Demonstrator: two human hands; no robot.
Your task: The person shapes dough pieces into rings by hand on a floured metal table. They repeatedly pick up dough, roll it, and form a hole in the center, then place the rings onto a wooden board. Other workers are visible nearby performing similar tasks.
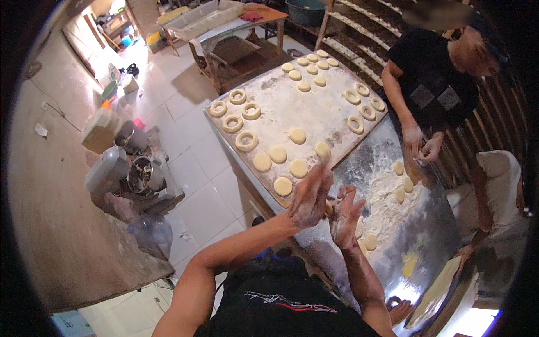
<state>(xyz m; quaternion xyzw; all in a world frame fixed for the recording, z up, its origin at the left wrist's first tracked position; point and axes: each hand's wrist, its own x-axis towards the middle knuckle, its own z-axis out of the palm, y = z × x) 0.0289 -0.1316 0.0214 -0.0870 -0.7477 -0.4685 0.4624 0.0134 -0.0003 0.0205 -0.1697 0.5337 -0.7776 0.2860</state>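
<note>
My left hand [311,196] and my right hand [345,218] face each other over the near edge of the metal table, both dusted with flour. A small piece of dough [329,208] shows between the palms, mostly hidden by them. The left fingers stretch forward together; the right fingers are partly bent. Just beyond the left fingertips lies a dough disc [322,149] on the floured board [275,101]. More dough discs [298,168] lie beside it, and several dough rings [246,141] sit along the board's left side. Near my right hand, another dough disc [370,242] rests on the metal.
Across the metal table [331,258], a co-worker's hands [421,145] are close together above loose flour [387,205]. Another person's hand [400,310] is at the lower right, near a pale flat slab [433,295]. Racks of small pieces [359,31] stand behind; pots [145,175] are at left.
</note>
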